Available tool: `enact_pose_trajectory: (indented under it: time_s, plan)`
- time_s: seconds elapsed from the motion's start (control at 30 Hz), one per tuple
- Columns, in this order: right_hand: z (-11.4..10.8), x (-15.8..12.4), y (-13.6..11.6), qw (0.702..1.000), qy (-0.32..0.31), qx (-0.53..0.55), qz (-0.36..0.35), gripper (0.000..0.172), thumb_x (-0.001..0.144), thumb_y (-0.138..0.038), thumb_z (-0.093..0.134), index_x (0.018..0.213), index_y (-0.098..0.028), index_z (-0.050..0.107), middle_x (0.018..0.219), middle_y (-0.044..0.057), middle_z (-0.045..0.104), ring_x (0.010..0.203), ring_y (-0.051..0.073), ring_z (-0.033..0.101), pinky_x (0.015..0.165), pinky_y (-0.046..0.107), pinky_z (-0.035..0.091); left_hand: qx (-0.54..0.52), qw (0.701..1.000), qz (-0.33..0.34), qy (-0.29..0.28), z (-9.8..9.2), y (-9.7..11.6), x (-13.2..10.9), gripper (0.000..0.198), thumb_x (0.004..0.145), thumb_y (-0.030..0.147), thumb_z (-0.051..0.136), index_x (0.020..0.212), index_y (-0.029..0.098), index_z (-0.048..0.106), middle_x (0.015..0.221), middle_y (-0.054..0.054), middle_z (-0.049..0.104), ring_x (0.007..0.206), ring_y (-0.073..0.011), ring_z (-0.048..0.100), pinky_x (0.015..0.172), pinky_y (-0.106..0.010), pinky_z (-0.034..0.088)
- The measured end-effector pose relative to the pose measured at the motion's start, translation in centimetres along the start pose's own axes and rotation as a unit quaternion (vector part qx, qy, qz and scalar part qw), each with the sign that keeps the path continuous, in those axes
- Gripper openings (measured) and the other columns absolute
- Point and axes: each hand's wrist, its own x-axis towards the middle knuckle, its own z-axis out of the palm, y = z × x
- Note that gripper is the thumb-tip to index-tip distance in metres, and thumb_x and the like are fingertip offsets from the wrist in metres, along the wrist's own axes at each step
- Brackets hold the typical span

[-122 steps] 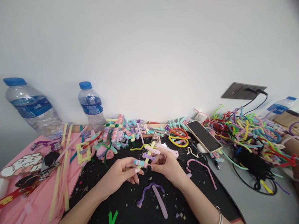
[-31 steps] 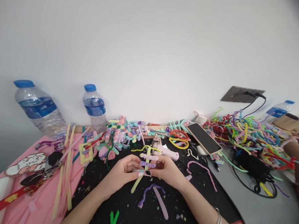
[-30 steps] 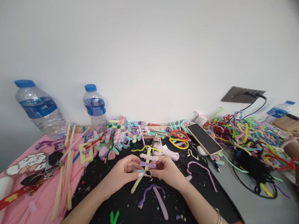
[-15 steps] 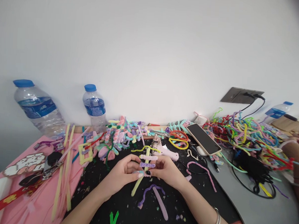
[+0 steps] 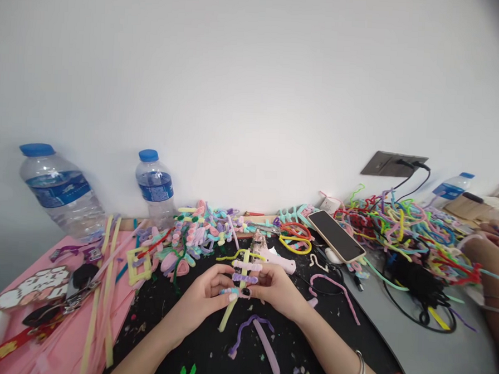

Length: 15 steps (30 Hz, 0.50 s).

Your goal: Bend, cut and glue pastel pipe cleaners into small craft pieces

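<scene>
In the middle of the black mat, my left hand point(image 5: 197, 298) and my right hand point(image 5: 280, 289) hold a pipe-cleaner piece point(image 5: 245, 278) between them. It has a pale yellow stem crossed by short pink and purple bars. Fingers of my left hand pinch a light blue part at its lower end; my right thumb and fingers are closed on its right side, partly hiding it. Behind it lies a pale pink glue gun point(image 5: 285, 264), with a yellow-green pipe cleaner point(image 5: 224, 257) beside it. A wavy purple pipe cleaner point(image 5: 239, 336) and a lilac strip point(image 5: 267, 350) lie nearer me.
Water bottles point(image 5: 155, 185) stand by the wall. A phone point(image 5: 336, 236), scissors with yellow and orange handles point(image 5: 295, 244), a tangled pipe-cleaner heap point(image 5: 398, 222) and black cable point(image 5: 419, 291) lie rightward. Another person's arm point(image 5: 490, 266) is at the far right.
The camera view has shifted slightly. My left thumb has moved a little down and left, and more of the light blue part shows. Both hands keep holding the piece.
</scene>
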Motion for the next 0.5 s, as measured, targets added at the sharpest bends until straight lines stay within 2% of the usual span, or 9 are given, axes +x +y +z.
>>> enact_pose_trajectory:
  time_s: [0.2,0.5]
  plan:
    - [0.25,-0.03,-0.18,1.0,0.01,-0.012,-0.005,0.02,0.062,-0.028,0.08,0.069,-0.017,0.065,0.064,-0.003,0.063,0.06,0.012,0.057,0.063,0.025,0.049,0.012,1.0,-0.007,0.007,0.03,0.3,-0.15,0.039,0.076,0.03,0.071,0.11,0.021,0.053,0.089,-0.001,0.064,0.089,-0.0181,0.061,0.081,-0.028,0.043]
    - [0.31,-0.14,0.11,0.999,0.008,-0.037,-0.017,0.024,0.069,-0.022,0.075,0.092,-0.019,0.07,0.077,0.0,0.067,0.066,0.014,0.059,0.065,0.027,0.048,0.002,1.0,-0.023,0.02,0.19,0.74,-0.23,0.042,0.071,0.026,0.074,0.106,0.019,0.053,0.085,0.0,0.064,0.083,-0.0167,0.061,0.078,-0.028,0.043]
